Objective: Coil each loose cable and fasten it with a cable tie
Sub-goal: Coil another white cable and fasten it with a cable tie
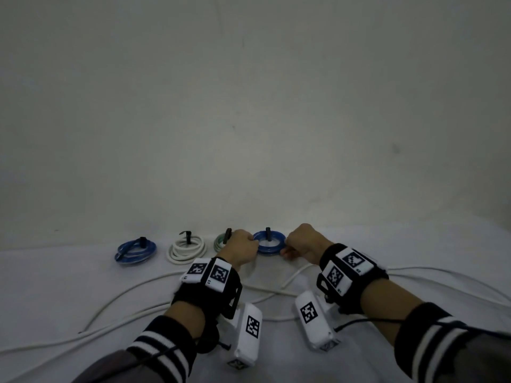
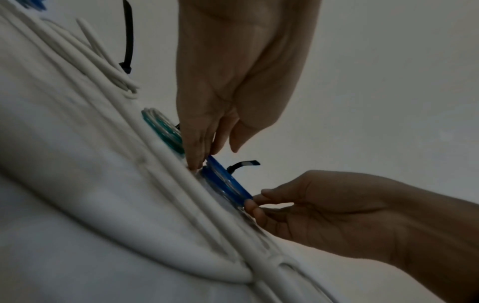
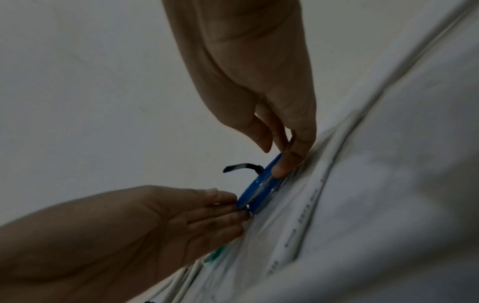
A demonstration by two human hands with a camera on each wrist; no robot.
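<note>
A small blue coil [image 1: 266, 248] with a black cable tie [image 1: 267, 234] lies on the white cloth by the wall, between my two hands. My left hand [image 1: 250, 241] touches its left rim with fairly straight fingertips [image 2: 198, 162], thumb off it. My right hand [image 1: 287, 246] touches the right rim with its fingertips [image 3: 281, 166], its thumb just clear. In the wrist views the blue coil [image 2: 225, 180] [image 3: 255, 194] lies flat with the tie's tail [image 2: 243, 165] sticking up. Long loose white cables [image 1: 138, 288] lie in front of it.
A row of tied coils runs to the left: a green-and-white coil [image 1: 219, 243] partly behind my left hand, a white coil [image 1: 186, 248] and another blue coil [image 1: 135, 252]. A plain wall [image 1: 249, 134] stands directly behind the row. More white cable [image 1: 442, 275] trails right.
</note>
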